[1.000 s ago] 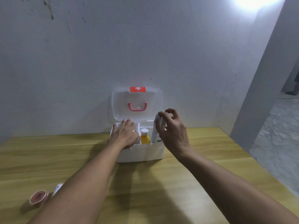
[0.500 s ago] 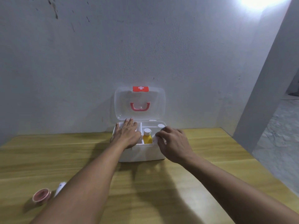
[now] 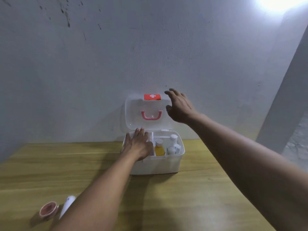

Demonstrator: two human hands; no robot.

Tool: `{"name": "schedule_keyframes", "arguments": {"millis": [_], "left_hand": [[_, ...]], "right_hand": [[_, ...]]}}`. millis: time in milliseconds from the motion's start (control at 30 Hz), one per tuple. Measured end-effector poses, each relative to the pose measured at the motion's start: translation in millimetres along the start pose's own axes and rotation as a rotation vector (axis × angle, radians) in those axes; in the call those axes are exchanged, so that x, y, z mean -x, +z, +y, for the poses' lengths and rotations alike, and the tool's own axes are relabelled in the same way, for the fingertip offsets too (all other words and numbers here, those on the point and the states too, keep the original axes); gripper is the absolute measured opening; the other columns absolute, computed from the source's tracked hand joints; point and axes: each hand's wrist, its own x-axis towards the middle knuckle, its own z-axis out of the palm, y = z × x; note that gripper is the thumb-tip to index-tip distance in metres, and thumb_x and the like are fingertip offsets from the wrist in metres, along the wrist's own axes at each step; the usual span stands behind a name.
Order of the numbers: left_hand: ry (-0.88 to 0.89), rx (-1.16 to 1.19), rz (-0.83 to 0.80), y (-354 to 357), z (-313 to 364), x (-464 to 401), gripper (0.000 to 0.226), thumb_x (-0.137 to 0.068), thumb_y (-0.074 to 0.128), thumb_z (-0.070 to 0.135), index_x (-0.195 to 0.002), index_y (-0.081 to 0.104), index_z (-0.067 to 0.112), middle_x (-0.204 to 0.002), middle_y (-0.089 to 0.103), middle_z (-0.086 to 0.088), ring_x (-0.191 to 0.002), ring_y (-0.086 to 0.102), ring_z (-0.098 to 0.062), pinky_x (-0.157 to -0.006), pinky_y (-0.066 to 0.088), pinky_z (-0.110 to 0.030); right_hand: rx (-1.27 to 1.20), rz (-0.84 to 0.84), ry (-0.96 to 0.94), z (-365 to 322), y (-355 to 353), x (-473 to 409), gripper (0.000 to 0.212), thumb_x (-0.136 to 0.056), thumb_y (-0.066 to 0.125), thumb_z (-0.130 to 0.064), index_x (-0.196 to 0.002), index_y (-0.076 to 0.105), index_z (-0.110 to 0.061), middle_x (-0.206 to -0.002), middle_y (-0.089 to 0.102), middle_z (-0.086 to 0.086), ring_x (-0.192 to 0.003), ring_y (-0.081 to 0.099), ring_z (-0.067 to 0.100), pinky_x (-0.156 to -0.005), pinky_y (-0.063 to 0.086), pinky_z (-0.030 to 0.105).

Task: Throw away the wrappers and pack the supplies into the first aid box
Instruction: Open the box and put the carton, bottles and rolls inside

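Note:
A white first aid box [image 3: 160, 165] stands on the wooden table against the wall, its clear lid [image 3: 133, 114] upright with a red cross label and a pink handle. Inside, a yellow bottle [image 3: 159, 150] and a white bottle [image 3: 173, 145] stand in the right compartments. My left hand [image 3: 137, 145] rests flat over the box's left compartment, hiding what lies beneath. My right hand [image 3: 180, 106] hovers with fingers spread at the lid's upper right corner, holding nothing. A pink tape roll [image 3: 48, 209] and a white tube [image 3: 67, 205] lie on the table at the near left.
The grey wall [image 3: 150, 47] rises right behind the box. The table [image 3: 191, 197] ends at its right edge, beyond which a grey pillar [image 3: 286, 104] and floor show. A bright light glares at the top right.
My right hand let go of the white bottle, which now stands in the box, and rose to the lid's upper right corner. My left hand stayed on the box.

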Motion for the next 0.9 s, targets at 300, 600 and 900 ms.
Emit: {"name": "schedule_keyframes", "arguments": {"millis": [300, 600, 900], "left_hand": [[0.006, 0.005, 0.001, -3, 0, 2, 0.060, -0.099, 0.021, 0.035, -0.154, 0.006, 0.016, -0.163, -0.006, -0.003, -0.150, -0.008, -0.018, -0.121, -0.005, -0.047], [0.018, 0.109, 0.079, -4, 2, 7, 0.061, -0.096, 0.026, 0.030, -0.153, 0.013, 0.014, -0.163, 0.002, -0.004, -0.151, 0.000, -0.018, -0.121, -0.002, -0.047], [0.130, 0.332, 0.513, -37, -8, 42, 0.046, -0.093, 0.038, 0.019, -0.136, 0.051, 0.009, -0.151, 0.041, -0.005, -0.144, 0.030, -0.019, -0.119, 0.013, -0.045]], "right_hand": [[0.098, -0.094, -0.030, -3, 7, -19, 0.064, -0.090, 0.062, -0.020, -0.146, 0.031, -0.021, -0.148, 0.040, 0.013, -0.132, 0.039, 0.033, -0.106, 0.038, 0.048], [-0.098, -0.138, 0.032, 1, 44, 86, 0.049, -0.099, 0.038, -0.041, -0.142, 0.040, -0.018, -0.152, 0.037, 0.007, -0.137, 0.035, 0.024, -0.111, 0.030, 0.040], [-0.001, -0.227, -0.017, 14, 69, 112, 0.050, -0.099, 0.022, -0.050, -0.136, 0.049, -0.030, -0.159, 0.018, 0.003, -0.140, 0.031, 0.027, -0.111, 0.031, 0.043]]}}
